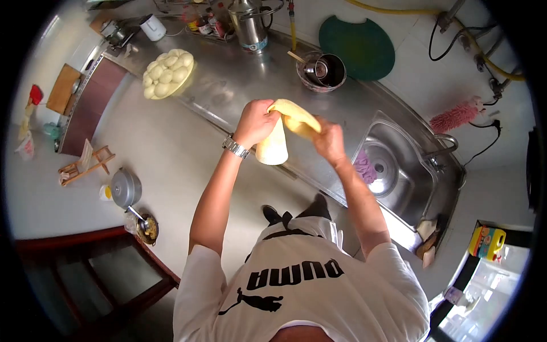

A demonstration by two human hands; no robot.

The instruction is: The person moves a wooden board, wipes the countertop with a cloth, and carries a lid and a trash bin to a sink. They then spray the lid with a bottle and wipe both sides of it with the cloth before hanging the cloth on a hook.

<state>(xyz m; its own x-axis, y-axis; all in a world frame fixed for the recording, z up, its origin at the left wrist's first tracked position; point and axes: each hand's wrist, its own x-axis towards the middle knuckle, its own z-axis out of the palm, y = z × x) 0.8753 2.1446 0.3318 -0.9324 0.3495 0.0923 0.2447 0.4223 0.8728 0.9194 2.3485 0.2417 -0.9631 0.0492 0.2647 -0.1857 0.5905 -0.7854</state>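
Observation:
A yellow cloth (273, 147) is stretched between my two hands in front of the steel counter. My left hand (256, 122), with a metal watch on its wrist, is closed around one part, and a wide fold hangs below it. On the other side, my right hand (329, 139) grips a twisted end of the same cloth. Both hands are in the air, above the counter's front edge.
The steel counter (233, 85) carries a plate of pale buns (168, 74), a metal flask (249, 28) and a bowl with a pot (325, 71). A purple cloth (364, 167) lies in the sink (407, 191). Pots (126, 188) stand on the floor at left.

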